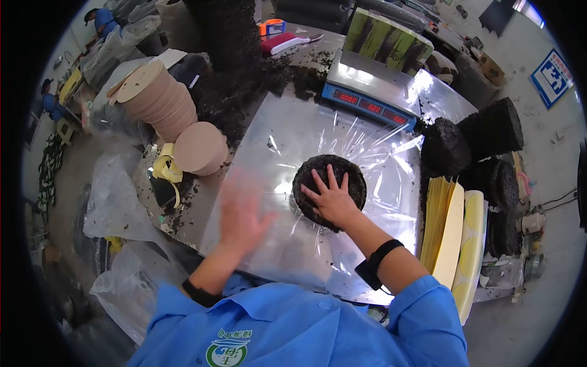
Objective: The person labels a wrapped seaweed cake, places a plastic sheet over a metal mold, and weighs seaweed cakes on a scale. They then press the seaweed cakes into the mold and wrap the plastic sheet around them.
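Observation:
A round, nearly black cake of pressed flaky material [307,173], perhaps dried seaweed, lies on clear plastic film [342,254] that creases outward around it on a shiny metal sheet [269,134]. My right hand [333,199] rests flat on top of the cake, fingers spread. To the left, above the sheet, my left hand [240,217] is smeared by motion; its thumb stands apart and nothing shows in it. Behind the cake is a blue scale [367,104] with red digits.
Left stand a stack of tan paper discs [162,104], a shorter stack [200,148] and plastic bags [116,202]. Right are more dark cakes [492,128], yellow sheets [441,220] and a roll of round labels [469,251]. A red brush [286,43] and dark crumbs lie behind.

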{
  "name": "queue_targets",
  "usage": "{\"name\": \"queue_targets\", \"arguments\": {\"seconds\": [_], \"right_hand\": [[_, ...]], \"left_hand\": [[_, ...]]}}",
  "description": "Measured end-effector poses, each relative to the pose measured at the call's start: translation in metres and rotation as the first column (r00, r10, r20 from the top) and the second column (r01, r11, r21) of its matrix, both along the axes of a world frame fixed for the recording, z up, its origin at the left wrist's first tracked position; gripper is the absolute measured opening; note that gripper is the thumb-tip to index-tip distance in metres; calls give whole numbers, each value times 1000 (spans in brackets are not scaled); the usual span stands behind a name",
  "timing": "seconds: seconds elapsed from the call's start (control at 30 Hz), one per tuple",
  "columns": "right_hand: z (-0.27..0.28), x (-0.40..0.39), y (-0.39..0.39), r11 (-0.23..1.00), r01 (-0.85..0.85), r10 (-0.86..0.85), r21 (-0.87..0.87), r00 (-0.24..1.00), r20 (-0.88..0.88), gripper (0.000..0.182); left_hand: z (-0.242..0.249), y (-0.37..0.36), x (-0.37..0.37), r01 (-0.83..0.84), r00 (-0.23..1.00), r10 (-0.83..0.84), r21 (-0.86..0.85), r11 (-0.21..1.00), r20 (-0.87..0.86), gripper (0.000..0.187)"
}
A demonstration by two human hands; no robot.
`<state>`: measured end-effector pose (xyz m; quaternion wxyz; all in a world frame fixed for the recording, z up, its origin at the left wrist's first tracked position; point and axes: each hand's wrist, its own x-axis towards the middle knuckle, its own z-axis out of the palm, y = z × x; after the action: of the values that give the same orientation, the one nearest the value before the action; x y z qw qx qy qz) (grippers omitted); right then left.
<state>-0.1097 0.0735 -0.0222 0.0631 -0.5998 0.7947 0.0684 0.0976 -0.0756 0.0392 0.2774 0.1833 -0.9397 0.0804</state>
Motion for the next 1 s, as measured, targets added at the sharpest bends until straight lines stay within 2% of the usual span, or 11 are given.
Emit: {"name": "queue_targets", "arguments": {"seconds": [0.07, 0.1, 0.13, 0.2, 0.37, 0.47, 0.5, 0.6, 0.67, 0.87, 1.0], "right_hand": [[0, 1, 0, 1000, 0, 0, 3, 1000, -13, 63], [-2, 0, 0, 1000, -10, 10, -14, 999, -32, 63], [-1, 0, 3, 1000, -13, 13, -18, 999, -36, 63], [1, 3, 10, 1000, -15, 15, 9, 1000, -27, 63], [12, 28, 47, 995, -97, 97, 15, 994, 48, 62], [15, 31, 46, 995, -94, 93, 24, 994, 59, 65], [18, 31, 45, 995, -88, 84, 36, 993, 85, 66], [8, 25, 48, 980, -123, 133, 154, 989, -58, 58], [4, 24, 52, 993, -106, 109, -41, 991, 76, 55], [-38, 19, 66, 976, 53, 75, -213, 832, 549, 45], [-51, 17, 61, 959, -50, 150, -277, 924, 352, 34]], "left_hand": [[-43, -23, 24, -134, 991, 119, 567, 813, 63, 58], [-42, -22, 25, -222, 965, 207, 922, 318, 161, 56], [-37, -25, 25, -220, 965, 211, 921, 321, 157, 56], [-11, -32, 30, 214, 974, 26, 875, -434, -225, 50], [32, -68, 80, 460, 887, 82, 864, -206, -454, 35], [-70, 23, 30, 109, 823, -520, 834, 541, 230, 113], [-97, 43, 1, 148, 851, -504, 855, 497, 145, 123], [-88, 34, -100, 500, 824, -13, 739, -451, -566, 127], [-54, 16, -103, 417, 786, -209, 749, -514, -581, 127], [-17, 54, -117, 697, 605, -787, 559, 450, -122, 59], [-53, 78, -126, 460, 765, -640, 753, 470, -69, 31]]}}
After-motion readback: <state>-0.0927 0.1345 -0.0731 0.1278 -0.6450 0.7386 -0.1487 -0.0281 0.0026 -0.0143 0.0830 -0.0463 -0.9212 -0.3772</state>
